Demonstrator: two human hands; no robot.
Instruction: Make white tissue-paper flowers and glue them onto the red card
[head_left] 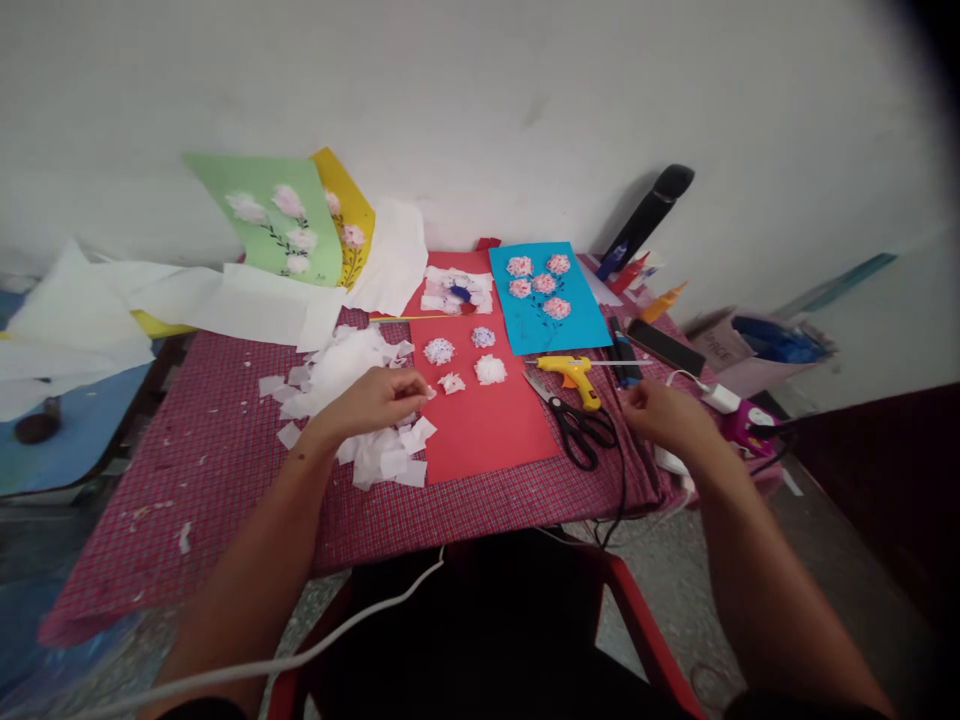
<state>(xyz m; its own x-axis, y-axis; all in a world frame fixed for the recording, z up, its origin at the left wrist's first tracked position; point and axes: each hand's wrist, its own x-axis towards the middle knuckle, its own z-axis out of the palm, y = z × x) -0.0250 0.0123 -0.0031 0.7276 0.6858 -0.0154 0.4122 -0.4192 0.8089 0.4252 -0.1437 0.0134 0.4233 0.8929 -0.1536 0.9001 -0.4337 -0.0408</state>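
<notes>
**White paper puffs (491,370) on a red sheet (487,430), both hands at the tabletop (217,440)**

The tabletop, spread with a red checked cloth, stands against a pale wall. At the far left, a green sheet (217,180) with pale pink flowers leans upright, a yellow sheet (355,208) partly behind it. The red sheet lies flat at the middle, and a pile of white paper pieces (345,365) sits to its left, spilling toward the near side. Far right of the red sheet is a blue sheet (592,315) bearing five red-and-white flowers on dark stems.

The left hand (382,398) is above the right side of the pile, at the red sheet's left edge. Its fingers are pressed together, pinching a small white scrap (430,392). The right hand (667,412) is at the right side of the tabletop, fingers curled near a dark tool with a blue end (627,362); whether they grip it, I cannot tell.

Between the red sheet and the right hand, a yellow glue gun (568,368) lies with its nozzle to the left. Just nearer lie black-handled scissors (577,425), blades toward the red sheet.

Four puffs rest on the far half of the red sheet: two flecked with blue, one plain white, and the smallest closest to the left fingers.
</notes>
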